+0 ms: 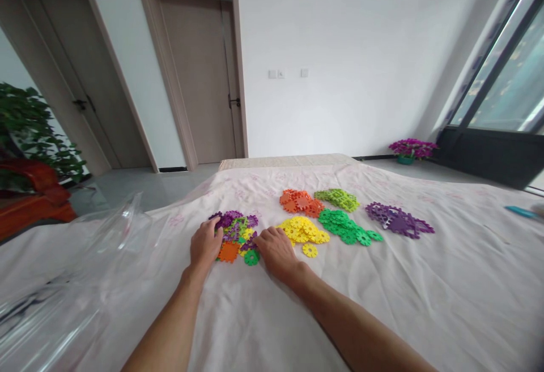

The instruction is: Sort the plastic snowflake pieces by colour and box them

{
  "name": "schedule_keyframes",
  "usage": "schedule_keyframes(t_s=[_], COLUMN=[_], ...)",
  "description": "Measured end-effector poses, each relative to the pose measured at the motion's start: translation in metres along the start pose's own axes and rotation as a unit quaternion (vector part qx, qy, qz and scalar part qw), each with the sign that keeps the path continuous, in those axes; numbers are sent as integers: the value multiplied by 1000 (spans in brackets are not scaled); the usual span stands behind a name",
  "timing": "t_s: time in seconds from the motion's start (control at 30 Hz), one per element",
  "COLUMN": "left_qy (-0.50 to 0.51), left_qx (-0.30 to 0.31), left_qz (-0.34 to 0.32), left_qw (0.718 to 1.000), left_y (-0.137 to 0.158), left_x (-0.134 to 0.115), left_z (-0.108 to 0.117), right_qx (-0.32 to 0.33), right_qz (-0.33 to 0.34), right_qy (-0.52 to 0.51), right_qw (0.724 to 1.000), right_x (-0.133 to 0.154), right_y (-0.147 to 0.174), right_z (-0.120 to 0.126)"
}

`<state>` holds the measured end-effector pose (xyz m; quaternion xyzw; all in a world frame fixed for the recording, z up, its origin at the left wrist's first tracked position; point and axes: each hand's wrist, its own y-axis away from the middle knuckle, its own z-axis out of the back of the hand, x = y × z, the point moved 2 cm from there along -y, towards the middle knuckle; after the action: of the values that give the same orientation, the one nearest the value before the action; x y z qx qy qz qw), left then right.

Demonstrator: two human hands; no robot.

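A mixed pile of flat plastic interlocking discs, purple, green, yellow and orange, lies between my hands on the cloth. My left hand rests against the pile's left side, fingers apart and fingertips by the purple discs. An orange square piece is just right of that hand. My right hand is at the pile's right side, its fingers bent down onto a tilted purple disc; their undersides are hidden. Just below it lies a green disc. Yellow discs are heaped beside my right hand.
Farther right are separate heaps of orange pieces, light green pieces, green discs and purple pieces. Clear plastic bags lie at left. A pale cloth with wrinkles covers the table. A blue object lies far right.
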<state>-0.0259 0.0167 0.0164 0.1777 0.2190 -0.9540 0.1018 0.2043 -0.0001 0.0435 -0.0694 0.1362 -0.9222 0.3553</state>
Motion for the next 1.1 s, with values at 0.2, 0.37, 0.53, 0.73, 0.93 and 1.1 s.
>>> schedule_keyframes(t_s=[0.2,0.37,0.53,0.73,0.93,1.1], left_qy=[-1,1,6,-2,0,4], left_qx=[1,-2,-3,-1,0,-2], left_qz=[-1,-2,-7,-10,-12,-12], left_qw=[1000,1000,1000,1000,1000,1000], left_y=[1,1,2,2,2,3], left_x=[-1,-1,-1,-3,-3,-1], left_z=[1,1,1,3,3,1], right_qx=[-34,-63,-62,-45,-36,-34], right_qz=[16,-45,-73,43,60,53], right_qy=[-15,-71,-113,-127,-124,-109], right_qw=[999,994,989,990,990,992], right_x=[1,-2,-6,-2,-1,-1], right_y=[4,6,9,13,13,14], right_z=[-1,5,9,3,6,6])
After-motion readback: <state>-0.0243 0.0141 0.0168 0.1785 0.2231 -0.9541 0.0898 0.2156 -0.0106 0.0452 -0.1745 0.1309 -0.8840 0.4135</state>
